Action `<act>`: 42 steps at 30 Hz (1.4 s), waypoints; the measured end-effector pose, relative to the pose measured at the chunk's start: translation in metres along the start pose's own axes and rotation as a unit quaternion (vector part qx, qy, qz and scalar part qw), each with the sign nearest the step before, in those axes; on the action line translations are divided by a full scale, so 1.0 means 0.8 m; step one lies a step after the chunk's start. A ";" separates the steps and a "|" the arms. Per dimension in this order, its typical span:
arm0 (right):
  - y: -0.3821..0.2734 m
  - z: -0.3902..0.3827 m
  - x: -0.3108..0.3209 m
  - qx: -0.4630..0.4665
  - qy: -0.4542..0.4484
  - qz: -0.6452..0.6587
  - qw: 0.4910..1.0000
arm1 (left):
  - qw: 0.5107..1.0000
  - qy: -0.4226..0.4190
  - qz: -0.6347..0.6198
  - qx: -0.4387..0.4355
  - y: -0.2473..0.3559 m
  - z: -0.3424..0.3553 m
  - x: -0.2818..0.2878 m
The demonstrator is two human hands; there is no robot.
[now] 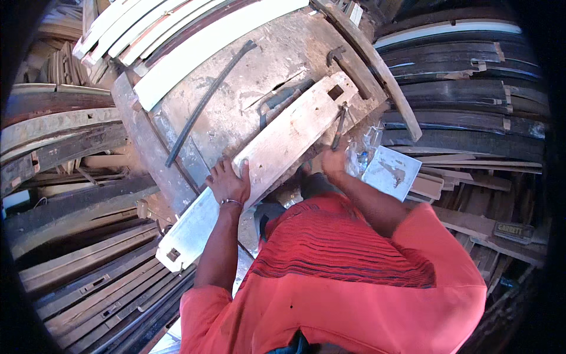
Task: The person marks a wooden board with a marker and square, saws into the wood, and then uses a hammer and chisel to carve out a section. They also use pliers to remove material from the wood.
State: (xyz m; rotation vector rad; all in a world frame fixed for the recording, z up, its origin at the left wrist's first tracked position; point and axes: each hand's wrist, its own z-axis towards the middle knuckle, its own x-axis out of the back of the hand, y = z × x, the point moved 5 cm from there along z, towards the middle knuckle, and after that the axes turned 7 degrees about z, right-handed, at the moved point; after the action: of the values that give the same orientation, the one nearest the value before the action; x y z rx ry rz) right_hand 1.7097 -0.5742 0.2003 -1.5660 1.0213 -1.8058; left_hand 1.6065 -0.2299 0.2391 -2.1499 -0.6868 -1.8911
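A long pale wooden board lies diagonally over the near edge of the workbench, with a square hole through each end. My left hand rests on the board, palm down with fingers spread. My right hand is beside the board's near edge, its fingers smeared and partly hidden. Close beyond it, a small dark-handled tool lies against the board's far right part; whether my fingers touch its handle I cannot tell. A hammer with a wooden handle lies past the board's far end.
A long dark metal bar and a dark elongated tool lie on the bench. A wooden beam borders its right side. A white square panel sits near my right forearm. Stacked timber surrounds the bench.
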 end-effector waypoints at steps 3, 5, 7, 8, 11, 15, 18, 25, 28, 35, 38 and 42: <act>-0.045 -0.041 -0.019 0.259 0.113 -0.063 0.957 | 1.000 0.013 0.005 0.000 -0.005 -0.001 -0.001; 0.007 -0.052 -0.008 -0.014 -0.056 0.105 0.993 | 1.000 0.020 0.009 0.006 -0.009 0.000 0.000; 0.086 -0.061 0.010 -0.028 -0.065 0.074 0.995 | 0.999 0.048 -0.023 -0.010 -0.008 -0.001 -0.002; 0.078 -0.067 0.025 0.042 -0.027 0.040 0.998 | 0.996 0.089 -0.027 -0.013 -0.011 -0.001 -0.004; 0.087 -0.102 0.060 0.046 0.015 0.078 0.996 | 0.989 0.137 -0.048 -0.010 -0.017 -0.003 -0.008; 0.135 -0.142 0.100 -0.070 -0.043 0.052 0.995 | 0.965 0.235 -0.107 -0.056 -0.022 -0.013 -0.007; 0.176 -0.170 0.130 -0.104 -0.014 0.011 0.994 | 0.960 0.254 -0.066 -0.093 -0.020 -0.025 -0.002; 0.305 -0.265 0.190 -0.110 0.023 -0.079 0.990 | 0.944 0.231 -0.089 -0.219 0.008 -0.176 0.001; 0.366 -0.312 0.201 -0.252 -0.036 -0.004 0.967 | 0.925 0.216 -0.151 -0.274 0.022 -0.271 -0.034; 0.475 -0.421 0.274 -0.276 -0.015 0.185 0.943 | 0.939 0.009 -0.321 -0.121 0.042 -0.403 -0.160; 0.627 -0.476 0.304 -0.339 0.068 0.129 0.929 | 0.936 -0.050 -0.335 -0.091 0.046 -0.440 -0.189; 0.551 -0.465 0.393 -0.396 0.065 0.139 0.905 | 0.931 -0.047 -0.354 -0.081 0.050 -0.490 -0.197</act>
State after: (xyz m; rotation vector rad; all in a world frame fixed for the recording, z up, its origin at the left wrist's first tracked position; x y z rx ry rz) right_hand 1.2517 -1.0036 0.0055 -1.5996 2.1105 -1.3651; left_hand 1.2674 -0.4706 0.1557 -2.2929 -1.5475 -2.2293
